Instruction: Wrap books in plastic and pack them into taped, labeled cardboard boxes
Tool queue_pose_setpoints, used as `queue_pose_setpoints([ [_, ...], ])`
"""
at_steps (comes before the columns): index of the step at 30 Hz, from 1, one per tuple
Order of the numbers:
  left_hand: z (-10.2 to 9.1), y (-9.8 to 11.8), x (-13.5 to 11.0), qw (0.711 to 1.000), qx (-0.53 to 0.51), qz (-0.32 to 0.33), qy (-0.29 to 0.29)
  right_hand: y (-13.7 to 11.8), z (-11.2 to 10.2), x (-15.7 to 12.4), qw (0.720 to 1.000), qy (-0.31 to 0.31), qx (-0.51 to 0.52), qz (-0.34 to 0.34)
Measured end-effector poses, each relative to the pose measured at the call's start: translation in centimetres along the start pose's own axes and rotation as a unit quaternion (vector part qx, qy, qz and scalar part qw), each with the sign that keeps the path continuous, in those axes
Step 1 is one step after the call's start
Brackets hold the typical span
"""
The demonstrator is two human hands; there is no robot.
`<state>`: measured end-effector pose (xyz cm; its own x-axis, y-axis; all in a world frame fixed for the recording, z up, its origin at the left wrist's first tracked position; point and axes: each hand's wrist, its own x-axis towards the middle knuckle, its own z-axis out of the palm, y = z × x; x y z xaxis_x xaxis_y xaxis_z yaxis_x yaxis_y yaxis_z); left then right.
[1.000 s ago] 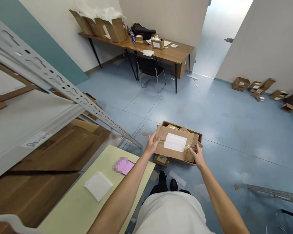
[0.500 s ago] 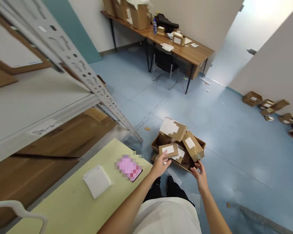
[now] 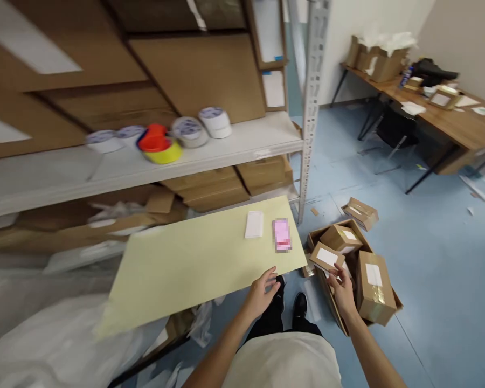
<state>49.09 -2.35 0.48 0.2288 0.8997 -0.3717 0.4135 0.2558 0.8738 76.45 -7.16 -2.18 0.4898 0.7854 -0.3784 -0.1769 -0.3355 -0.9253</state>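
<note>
My left hand (image 3: 262, 291) is open and empty, thumb and fingers apart, just off the front edge of the pale yellow tabletop (image 3: 194, 258). Over the open carton (image 3: 335, 310) on the floor, my right hand (image 3: 342, 291) has its fingers loosely spread. Its fingertips overlap the edge of a small labelled cardboard box (image 3: 325, 257); whether they touch it I cannot tell. A taller taped box (image 3: 375, 285) and another labelled box (image 3: 342, 240) also sit in the carton. On the tabletop lie a stack of white cards (image 3: 254, 224) and a phone (image 3: 282, 235) with a blurred-out screen.
A metal shelf (image 3: 262, 151) on the left holds large cartons and several tape rolls (image 3: 215, 122). Behind the carton is another cardboard box (image 3: 360, 213). A wooden desk (image 3: 464, 124) and a black chair (image 3: 396, 128) stand at back right. White plastic wrapping (image 3: 64, 350) fills the lower left.
The view has turned left, showing more of the shelf and tabletop. My left hand has moved off the small box to the tabletop's edge. My right hand has shifted toward that small box.
</note>
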Motion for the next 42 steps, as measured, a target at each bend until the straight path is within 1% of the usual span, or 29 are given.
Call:
queue_pose_setpoints([
  [2,-1.1,-0.8,-3.0,0.998,-0.019,-0.017,0.049,-0.2,2.4,-0.4,0.998,-0.056,-0.007,-0.013],
  [5,-2.6,-1.4,-7.0,0.991,-0.049,-0.036,0.116,-0.6,6.8,-2.0,0.985,-0.172,-0.015,-0.03],
  [8,-4.1,-1.8,-10.5,0.977,-0.086,-0.039,0.192,-1.0,11.1,-4.3,0.959,-0.281,-0.026,-0.037],
  [11,-5.8,-2.6,-14.0,0.953,-0.123,-0.027,0.277,-1.4,15.2,-7.2,0.93,-0.362,-0.049,-0.047],
  [13,-7.2,-3.7,-16.6,0.933,-0.143,-0.016,0.33,-1.5,18.0,-9.6,0.909,-0.408,-0.066,-0.053],
  [15,-8.9,-5.4,-19.6,0.912,-0.159,-0.008,0.378,-1.3,20.8,-12.4,0.887,-0.45,-0.085,-0.061],
  [17,-10.7,-7.5,-22.6,0.893,-0.173,-0.01,0.416,-0.6,23.5,-15.5,0.865,-0.485,-0.103,-0.072],
  [20,-13.2,-11.0,-27.2,0.862,-0.195,-0.024,0.467,1.3,27.1,-20.5,0.835,-0.529,-0.126,-0.088],
  [23,-15.1,-14.4,-31.4,0.827,-0.212,-0.03,0.52,3.7,30.0,-25.5,0.809,-0.564,-0.144,-0.082],
  [25,-16.0,-16.3,-34.1,0.807,-0.224,-0.032,0.545,5.2,31.6,-28.6,0.793,-0.585,-0.158,-0.067],
  [27,-16.7,-17.9,-36.5,0.788,-0.241,-0.04,0.564,6.2,33.2,-31.4,0.77,-0.612,-0.172,-0.052],
  [31,-17.5,-20.7,-39.9,0.733,-0.276,-0.05,0.619,7.5,36.4,-35.5,0.705,-0.676,-0.207,-0.049],
  [34,-17.3,-22.4,-41.6,0.689,-0.305,-0.059,0.655,8.5,39.0,-37.6,0.668,-0.703,-0.237,-0.057],
  [39,-16.9,-25.0,-44.0,0.634,-0.345,-0.118,0.682,11.1,43.5,-40.7,0.607,-0.74,-0.285,-0.038],
  [42,-17.8,-26.4,-45.6,0.601,-0.352,-0.157,0.7,12.9,46.5,-43.0,0.572,-0.765,-0.295,-0.009],
])
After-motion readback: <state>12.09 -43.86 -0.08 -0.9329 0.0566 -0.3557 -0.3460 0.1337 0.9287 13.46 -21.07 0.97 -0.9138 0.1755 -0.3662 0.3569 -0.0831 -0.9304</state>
